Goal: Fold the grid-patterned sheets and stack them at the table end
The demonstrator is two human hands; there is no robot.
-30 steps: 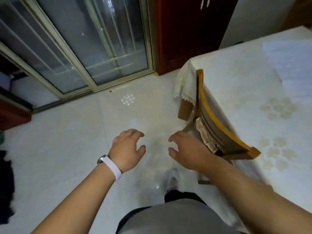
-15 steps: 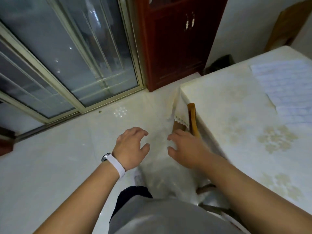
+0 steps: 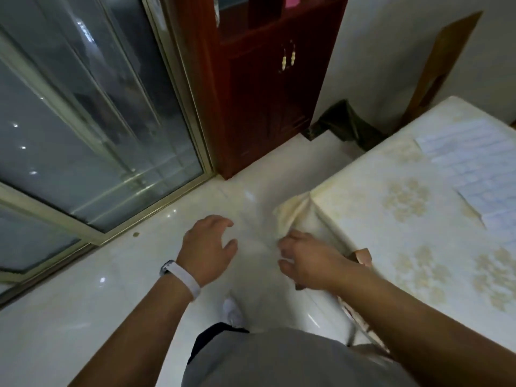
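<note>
Movement: the person is walking further along the table (image 3: pixel 360 196); its near corner is now sitting just beyond the right hand (image 3: pixel 310 261).
Hands: the right hand and left hand (image 3: pixel 208 247) are hanging out in front, fingers loosely curled, grasping nothing.
Sheets: the grid-patterned sheets (image 3: pixel 460 163) are lying overlapped on the table's far side, well apart from both hands.
Progress: nothing is being folded; I'm guessing folding and stacking are still ahead, though blur is hiding any creases.
Containers: a dark bin (image 3: pixel 349 124) is standing on the floor past the table's far corner; its contents aren't showing.
</note>
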